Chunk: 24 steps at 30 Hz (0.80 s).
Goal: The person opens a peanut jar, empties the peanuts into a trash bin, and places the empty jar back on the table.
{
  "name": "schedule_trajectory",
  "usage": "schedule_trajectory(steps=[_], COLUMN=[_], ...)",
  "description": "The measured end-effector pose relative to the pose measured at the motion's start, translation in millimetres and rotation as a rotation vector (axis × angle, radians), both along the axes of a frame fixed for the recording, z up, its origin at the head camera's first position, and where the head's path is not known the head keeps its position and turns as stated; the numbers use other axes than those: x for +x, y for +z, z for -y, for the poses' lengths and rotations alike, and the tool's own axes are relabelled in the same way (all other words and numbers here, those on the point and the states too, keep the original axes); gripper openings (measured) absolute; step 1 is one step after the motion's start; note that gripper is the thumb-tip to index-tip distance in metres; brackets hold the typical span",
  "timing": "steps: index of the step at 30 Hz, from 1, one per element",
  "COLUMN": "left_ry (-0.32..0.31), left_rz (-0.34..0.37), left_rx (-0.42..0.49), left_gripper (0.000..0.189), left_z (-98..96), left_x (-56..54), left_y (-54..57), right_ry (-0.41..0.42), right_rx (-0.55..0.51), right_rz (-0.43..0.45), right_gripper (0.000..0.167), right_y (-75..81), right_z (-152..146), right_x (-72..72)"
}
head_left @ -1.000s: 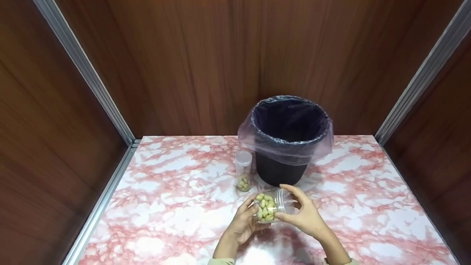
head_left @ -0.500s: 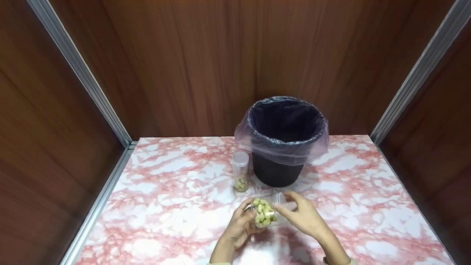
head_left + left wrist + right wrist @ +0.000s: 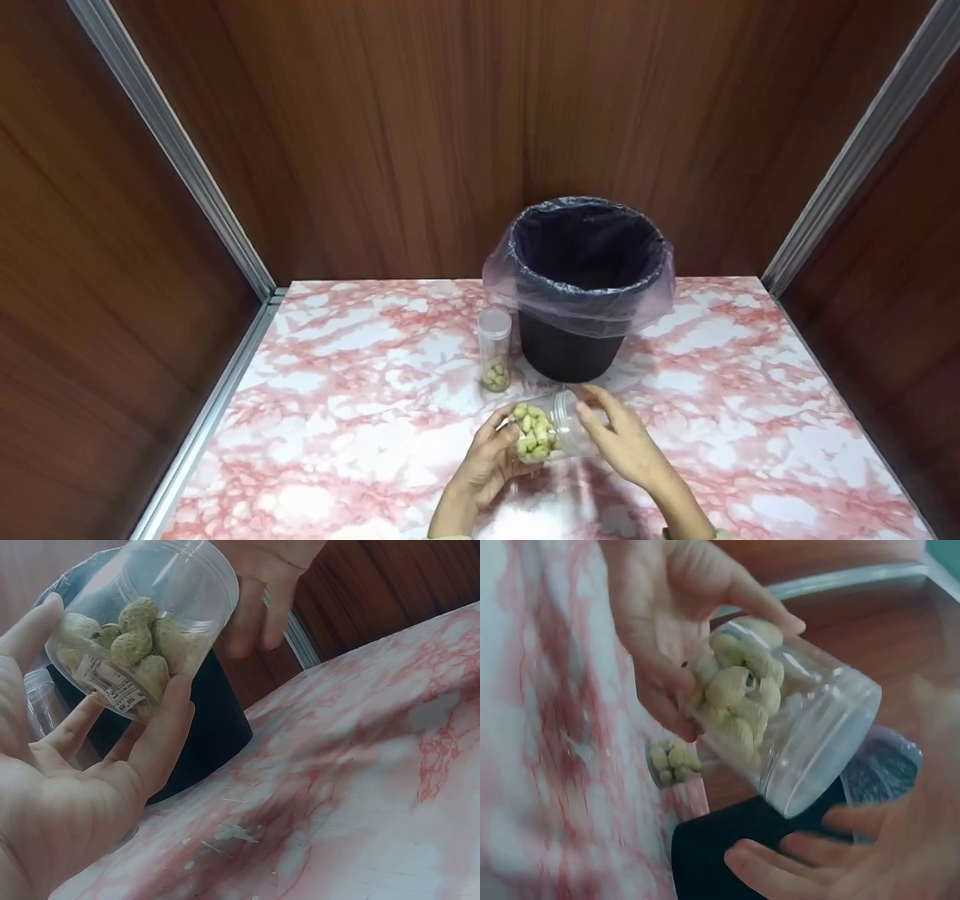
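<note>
My left hand grips a clear plastic jar by its base, thumb and fingers curled round the wall. Unshelled peanuts fill the base end, and in the left wrist view a printed label shows on the bottom. The jar lies tilted on its side in the air, its translucent lid toward my right hand. That right hand is spread beside the lid; in the right wrist view a gap shows between its fingers and the lid.
A black bin with a thin purple liner stands behind the hands. Left of it a taller, narrow lidded jar stands upright with peanuts at its bottom. Wood-grain panels enclose the red-and-white marbled tabletop at back and sides.
The right hand held the lid end with thumb and fingers; now it has loosened and drawn slightly to the right. The left hand keeps its hold on the jar.
</note>
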State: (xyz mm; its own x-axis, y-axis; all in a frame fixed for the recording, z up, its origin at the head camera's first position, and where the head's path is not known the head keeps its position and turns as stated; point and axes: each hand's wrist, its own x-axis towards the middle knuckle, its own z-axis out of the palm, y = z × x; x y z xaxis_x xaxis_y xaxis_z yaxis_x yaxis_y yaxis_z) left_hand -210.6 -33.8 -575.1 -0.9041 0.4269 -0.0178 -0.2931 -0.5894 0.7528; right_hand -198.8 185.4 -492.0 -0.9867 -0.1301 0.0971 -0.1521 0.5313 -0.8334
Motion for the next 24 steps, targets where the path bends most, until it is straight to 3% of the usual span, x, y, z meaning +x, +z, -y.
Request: schedule_trajectory(steps=[2,5,9,13,15,20,24], left_ry=[0.002,0.007,0.008,0.021,0.024,0.026,0.035], left_rz=[0.0,0.009,0.025,0.036,0.038,0.034,0.035], left_rx=[-0.014,-0.032,-0.034,-0.04,-0.046,-0.042,-0.034], left_gripper=[0.065,0.066,0.066,0.063,0.062,0.063,0.063], left_z=[-0.1,1.6,4.2,8.2,9.4,4.3,4.9], left_x=[1.6,4.0,5.9,9.2,9.8,7.6,7.1], left_y=[-2.0,-5.3,-9.1,-11.7,-12.1,-11.8,-13.0], right_ry=[-0.049,-0.035,0.102,0.258,0.235,0.008,-0.044], right_rx=[0.037,0.04,-0.046,-0.205,-0.201,-0.011,0.019], right_rz=[0.069,0.13,0.078,0.062,0.066,0.108,0.16], right_gripper=[0.061,0.065,0.062,0.081,0.078,0.065,0.066], right_y=[1.1,0.8,-4.5,-11.7,-13.1,-7.5,-8.1], right_z=[3,5,-1,-6,-5,1,6], right_x=[0.9,0.0,-1.2,1.8,3.9,5.8,3.6])
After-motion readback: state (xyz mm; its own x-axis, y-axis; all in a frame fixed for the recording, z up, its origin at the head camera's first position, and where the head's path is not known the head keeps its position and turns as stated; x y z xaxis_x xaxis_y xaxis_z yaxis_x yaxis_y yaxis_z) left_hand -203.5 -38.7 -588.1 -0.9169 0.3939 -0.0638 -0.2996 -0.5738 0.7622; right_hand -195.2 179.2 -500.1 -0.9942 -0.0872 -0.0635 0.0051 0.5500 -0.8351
